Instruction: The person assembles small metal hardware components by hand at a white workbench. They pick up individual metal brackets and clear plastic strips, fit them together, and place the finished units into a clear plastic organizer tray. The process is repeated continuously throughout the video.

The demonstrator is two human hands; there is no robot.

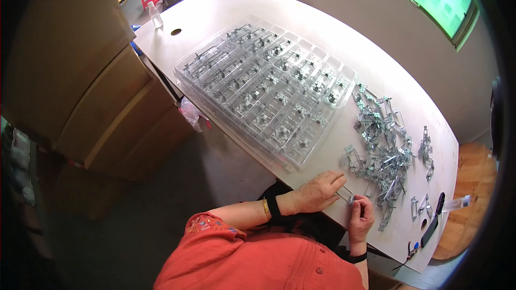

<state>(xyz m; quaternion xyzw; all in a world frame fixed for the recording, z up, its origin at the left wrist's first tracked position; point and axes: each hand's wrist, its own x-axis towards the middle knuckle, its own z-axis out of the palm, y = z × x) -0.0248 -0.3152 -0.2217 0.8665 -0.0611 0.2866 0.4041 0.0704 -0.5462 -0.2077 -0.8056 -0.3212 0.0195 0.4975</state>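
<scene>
Between my two hands, at the table's near edge, is a small silvery metal bracket (pixel 345 198) with thin rods or arms. My left hand (pixel 321 191) pinches its left end. My right hand (pixel 362 217) has its fingers curled round the other end, hiding part of it. Right beside my hands lies a tangled pile of similar metal brackets (pixel 384 156). A clear plastic tray (pixel 235 111) with many compartments stands to the left of the pile, and metal parts lie in its compartments.
A few separate brackets (pixel 426 153) lie right of the pile. Near the right edge are a black-handled tool (pixel 430 231), small pliers (pixel 413 249) and a clear tube (pixel 458 203). A clear bottle (pixel 155 16) stands at the far left corner. Cardboard boxes (pixel 107 107) are stacked left.
</scene>
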